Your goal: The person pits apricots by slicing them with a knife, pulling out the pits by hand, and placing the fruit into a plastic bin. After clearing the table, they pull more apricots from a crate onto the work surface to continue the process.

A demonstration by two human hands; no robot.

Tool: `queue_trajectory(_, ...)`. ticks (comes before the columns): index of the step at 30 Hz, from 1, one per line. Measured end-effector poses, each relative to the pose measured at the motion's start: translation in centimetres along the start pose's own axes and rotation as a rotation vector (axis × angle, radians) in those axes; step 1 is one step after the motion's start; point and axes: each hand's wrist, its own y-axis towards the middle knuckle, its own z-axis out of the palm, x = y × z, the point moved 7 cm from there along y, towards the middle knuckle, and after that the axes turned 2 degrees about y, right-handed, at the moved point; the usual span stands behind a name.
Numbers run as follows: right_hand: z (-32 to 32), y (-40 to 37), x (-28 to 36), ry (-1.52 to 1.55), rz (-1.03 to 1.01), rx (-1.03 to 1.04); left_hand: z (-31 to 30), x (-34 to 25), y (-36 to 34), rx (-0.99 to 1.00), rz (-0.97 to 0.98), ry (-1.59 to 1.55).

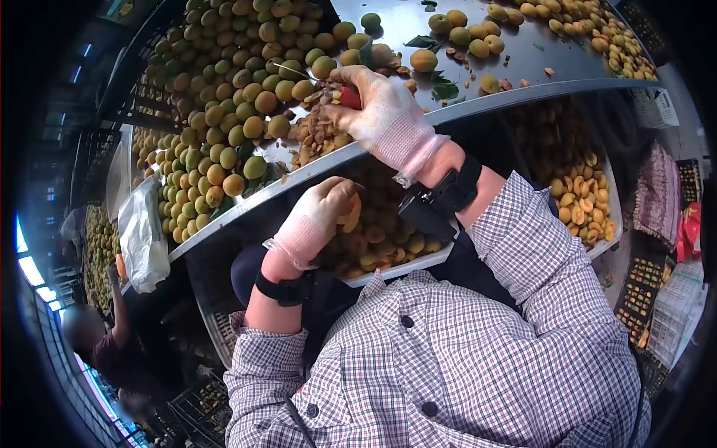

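My right hand [373,112], in a whitish glove, is closed around the red handle of a knife [349,98] above the metal table. A thin, pale blade seems to point left from it over the fruit. Just below the fingers lies a heap of brown apricot pits [310,138]. My left hand [317,216], also gloved, is in front of the table edge, its fingers pinched on a piece of orange apricot [349,215]. Beneath that hand stands a crate of apricot halves [381,250]. Whole green-orange apricots [250,97] are piled to the left of my right hand.
The metal table [478,112] has a raised front edge, with loose apricots, leaves and scraps on it. At right, another crate holds apricot halves [582,201]. A white plastic bag [142,231] hangs at the left edge. Another person [123,343] is at lower left.
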Motion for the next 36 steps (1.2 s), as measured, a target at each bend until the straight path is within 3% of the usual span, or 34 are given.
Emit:
queue_trajectory(2, -0.5, 0.5, -0.4, 0.109, 0.047, 0.007, 1.5, 2.6, 1.8, 0.125, 0.062, 0.389)
queue_trajectory(5, -3.1, 0.6, 0.4, 0.053, 0.03, -0.085, 0.6, 3.9, 3.7, -0.001, -0.034, 0.406)
queue_trajectory(8, -5.4, 0.7, -0.3, 0.128, 0.018, -0.238, -1.5, 8.6, 6.4, -0.187, -0.032, 0.18)
queue_trajectory(9, -6.4, 0.7, -0.2, 0.163, -0.047, -0.292, -1.7, 8.8, 6.7, -0.26, -0.037, 0.694)
queue_trajectory(12, -8.7, 1.0, 0.3, 0.302, 0.117, -0.281, 4.8, 10.2, 5.1, 0.045, 0.131, 1.003)
queue_trajectory(13, -9.1, 1.0, -0.2, 0.258, 0.041, -0.363, 6.6, 12.1, 5.2, 0.25, 0.105, 1.083)
queue_trajectory(14, -8.7, 1.7, 1.7, -0.197, -0.291, -0.367, 8.4, 13.2, 4.8, 0.346, 0.153, 1.124)
queue_trajectory(15, -9.1, 1.3, 0.6, -0.208, -0.272, -0.374, 9.3, 14.4, 4.9, 0.425, 0.089, 1.131)
queue_trajectory(17, -11.0, 0.9, -0.2, 0.078, -0.13, -0.404, 10.2, 16.0, 5.4, 0.516, 0.029, 1.139)
queue_trajectory(18, -11.7, 0.8, -0.4, 0.222, -0.062, -0.421, 10.1, 15.0, 5.9, 0.419, 0.268, 1.247)
queue_trajectory(19, -12.0, 0.6, -0.1, 0.088, -0.226, -0.447, 10.1, 13.9, 6.0, 0.314, 0.51, 1.338)
queue_trajectory(20, -12.0, 0.4, 0.2, -0.049, -0.389, -0.467, 9.9, 14.3, 6.5, 0.328, 0.515, 1.338)
queue_trajectory(21, -11.5, 0.3, 0.8, -0.43, -0.427, -0.487, 9.6, 14.9, 7.2, 0.397, 0.347, 1.308)
queue_trajectory(22, -12.0, 0.0, 0.5, -0.437, -0.419, -0.49, 9.1, 15.6, 7.7, 0.462, 0.179, 1.273)
queue_trajectory(23, -12.4, -0.6, 1.0, -0.554, -0.514, -0.536, 8.9, 15.6, 8.1, 0.472, 0.182, 1.276)
queue_trajectory(24, -12.6, -1.2, 1.6, -0.673, -0.612, -0.581, 7.8, 14.5, 9.0, 0.265, 0.247, 1.443)
queue_trajectory(25, -12.7, -1.2, 1.4, -0.634, -0.626, -0.583, 6.4, 13.3, 9.8, 0.046, 0.314, 1.597)
queue_trajectory(26, -12.7, -1.3, 1.3, -0.642, -0.624, -0.586, 4.6, 14.3, 11.5, 0.046, 0.234, 1.565)
queue_trajectory(28, -13.6, -1.4, 0.8, -0.343, -0.492, -0.551, 0.0, 17.7, 15.8, 0.048, 0.16, 1.533)
queue_trajectory(31, -13.6, -1.3, 0.8, -0.505, -0.498, -0.531, -2.7, 19.3, 19.1, 0.057, 0.105, 1.788)
queue_trajectory(33, -13.4, -1.2, 0.7, -0.663, -0.5, -0.507, -4.0, 18.0, 19.7, -0.238, 0.059, 1.62)
queue_trajectory(35, -14.0, -1.5, 0.7, -0.635, -0.522, -0.536, 0.5, 17.9, 15.9, -0.081, 0.193, 1.585)
queue_trajectory(36, -14.3, -1.8, 0.9, -0.602, -0.547, -0.564, 3.7, 20.8, 14.5, -0.11, 0.386, 1.894)
